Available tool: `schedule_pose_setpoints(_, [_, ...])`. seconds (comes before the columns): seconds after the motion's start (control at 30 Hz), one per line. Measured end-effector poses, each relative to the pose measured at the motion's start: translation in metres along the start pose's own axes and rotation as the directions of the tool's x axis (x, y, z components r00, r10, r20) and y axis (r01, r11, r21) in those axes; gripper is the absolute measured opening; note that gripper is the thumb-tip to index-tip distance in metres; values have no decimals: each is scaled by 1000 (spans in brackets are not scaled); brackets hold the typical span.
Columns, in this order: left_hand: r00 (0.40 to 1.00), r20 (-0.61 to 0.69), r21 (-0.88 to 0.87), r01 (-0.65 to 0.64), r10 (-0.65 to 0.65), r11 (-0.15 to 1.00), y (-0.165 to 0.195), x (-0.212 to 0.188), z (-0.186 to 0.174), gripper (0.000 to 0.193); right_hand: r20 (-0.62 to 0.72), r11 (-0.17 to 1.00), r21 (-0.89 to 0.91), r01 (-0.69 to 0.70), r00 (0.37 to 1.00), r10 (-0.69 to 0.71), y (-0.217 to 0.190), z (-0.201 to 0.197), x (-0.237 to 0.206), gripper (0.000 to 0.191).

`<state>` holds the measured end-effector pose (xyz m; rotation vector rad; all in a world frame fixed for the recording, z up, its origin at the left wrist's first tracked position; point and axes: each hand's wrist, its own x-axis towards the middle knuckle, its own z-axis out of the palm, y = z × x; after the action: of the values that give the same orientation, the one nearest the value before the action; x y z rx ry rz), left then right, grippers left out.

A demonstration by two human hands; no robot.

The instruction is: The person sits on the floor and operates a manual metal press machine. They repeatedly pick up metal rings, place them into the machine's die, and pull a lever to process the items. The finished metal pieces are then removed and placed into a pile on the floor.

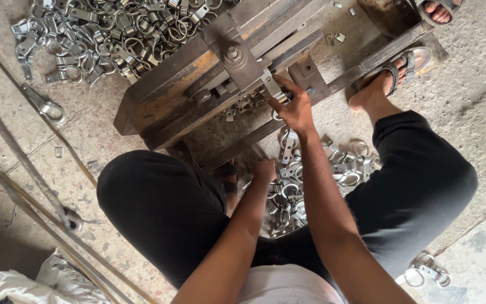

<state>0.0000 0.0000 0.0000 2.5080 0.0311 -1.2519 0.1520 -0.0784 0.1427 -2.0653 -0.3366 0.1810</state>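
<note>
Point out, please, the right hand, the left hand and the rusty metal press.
right hand (295,107), head view, back of the hand.
left hand (264,170), head view, knuckles above the clamp pile.
rusty metal press (164,90), head view, its flat top plate.

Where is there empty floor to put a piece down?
Bare floor lies right of the sandalled foot, and more left of the press, between the rods and the big pile. It is crowded between the knees, where the left hand reaches into a small pile.
</note>
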Motion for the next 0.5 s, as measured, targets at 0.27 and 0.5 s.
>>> schedule_pose_setpoints(0.27, [997, 15, -95, 71, -70, 993, -33, -14, 0, 45, 109, 993, -97, -66, 991, 77, -44, -26, -4, 80])
schedule_pose_setpoints(0.5, [998, 36, -59, 61, -59, 996, -32, -17, -7, 44, -5, 989, -53, -139, 990, 139, -31, -20, -10, 67])
